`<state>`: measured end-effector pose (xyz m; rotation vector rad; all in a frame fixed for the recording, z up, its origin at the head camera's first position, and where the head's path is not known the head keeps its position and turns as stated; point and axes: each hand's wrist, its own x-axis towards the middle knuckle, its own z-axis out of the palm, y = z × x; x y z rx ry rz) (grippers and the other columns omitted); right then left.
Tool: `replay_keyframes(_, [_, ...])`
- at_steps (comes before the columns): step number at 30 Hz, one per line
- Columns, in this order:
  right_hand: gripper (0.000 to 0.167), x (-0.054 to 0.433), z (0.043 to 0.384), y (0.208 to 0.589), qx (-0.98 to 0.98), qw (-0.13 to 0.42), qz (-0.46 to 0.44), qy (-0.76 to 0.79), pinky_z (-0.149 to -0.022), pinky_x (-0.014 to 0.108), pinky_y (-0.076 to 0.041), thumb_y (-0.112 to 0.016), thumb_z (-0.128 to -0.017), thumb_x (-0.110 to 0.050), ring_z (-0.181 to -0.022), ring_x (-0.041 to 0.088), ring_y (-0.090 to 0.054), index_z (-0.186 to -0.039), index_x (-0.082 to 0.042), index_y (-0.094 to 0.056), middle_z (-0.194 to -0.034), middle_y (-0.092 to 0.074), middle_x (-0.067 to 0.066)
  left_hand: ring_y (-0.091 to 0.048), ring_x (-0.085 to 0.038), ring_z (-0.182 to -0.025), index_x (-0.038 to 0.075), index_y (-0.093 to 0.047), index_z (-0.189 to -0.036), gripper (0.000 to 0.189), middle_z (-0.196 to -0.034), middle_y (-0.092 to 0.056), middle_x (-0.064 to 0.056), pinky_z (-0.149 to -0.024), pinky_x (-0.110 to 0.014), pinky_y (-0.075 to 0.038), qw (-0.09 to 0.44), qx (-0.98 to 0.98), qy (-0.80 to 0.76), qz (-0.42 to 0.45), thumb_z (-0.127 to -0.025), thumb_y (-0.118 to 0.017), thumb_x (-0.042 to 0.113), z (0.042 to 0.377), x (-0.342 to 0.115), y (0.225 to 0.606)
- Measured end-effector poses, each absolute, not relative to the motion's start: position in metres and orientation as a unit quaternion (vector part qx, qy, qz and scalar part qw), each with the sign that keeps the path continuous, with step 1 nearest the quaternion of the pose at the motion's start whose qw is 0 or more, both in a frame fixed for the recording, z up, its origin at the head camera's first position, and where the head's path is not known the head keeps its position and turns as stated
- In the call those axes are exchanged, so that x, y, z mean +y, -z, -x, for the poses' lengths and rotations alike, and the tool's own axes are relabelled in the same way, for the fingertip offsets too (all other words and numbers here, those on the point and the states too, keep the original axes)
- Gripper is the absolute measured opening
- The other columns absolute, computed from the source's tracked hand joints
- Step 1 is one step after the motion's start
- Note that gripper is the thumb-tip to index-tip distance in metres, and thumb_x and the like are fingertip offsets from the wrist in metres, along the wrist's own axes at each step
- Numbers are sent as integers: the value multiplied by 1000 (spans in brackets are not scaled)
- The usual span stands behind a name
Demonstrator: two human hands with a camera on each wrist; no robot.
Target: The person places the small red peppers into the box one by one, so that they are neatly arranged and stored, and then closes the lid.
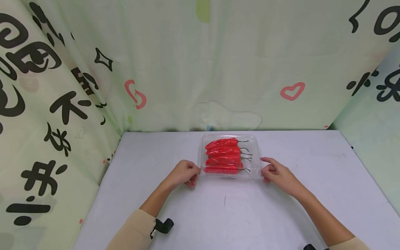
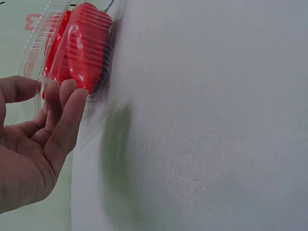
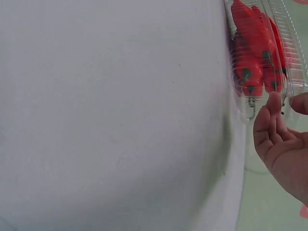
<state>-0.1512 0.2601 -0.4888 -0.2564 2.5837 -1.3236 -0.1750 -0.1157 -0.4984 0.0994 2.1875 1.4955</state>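
Note:
A clear plastic box (image 1: pixel 229 136) with a ribbed lid stands near the table's far edge. Several red chili peppers (image 1: pixel 222 159) lie side by side in it, their thin stems pointing right. My left hand (image 1: pixel 185 172) pinches the rim at the box's left side, thumb and fingertips on either side of it in the left wrist view. At the opposite end, my right hand (image 1: pixel 276 173) pinches the right rim, its index finger stretched along the edge. In the right wrist view the peppers' green caps (image 3: pixel 246 73) show through the plastic.
The white table (image 1: pixel 218 215) has a short dark mark in front of the box. Pale green curtains (image 1: pixel 237 69) with black lettering and red hearts hang behind the table and at both sides. Beige sleeves (image 1: pixel 132 229) cover my forearms, and a small black device (image 1: pixel 164 226) sits at the left cuff.

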Motion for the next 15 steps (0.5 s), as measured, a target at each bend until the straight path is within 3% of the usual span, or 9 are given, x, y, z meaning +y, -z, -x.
replay_keyframes(15, [60,259,150,487,864,141,87,475,-74,20,-58,-56,-102,-6,-79,10,-66,-153,11,-30,-98,-66,11,-64,-19,-55,-10,-64,-97,23,-77,-65,-24,-61,-36,-65,254,792,-553,-39,-99,-64,13,174,-115,497])
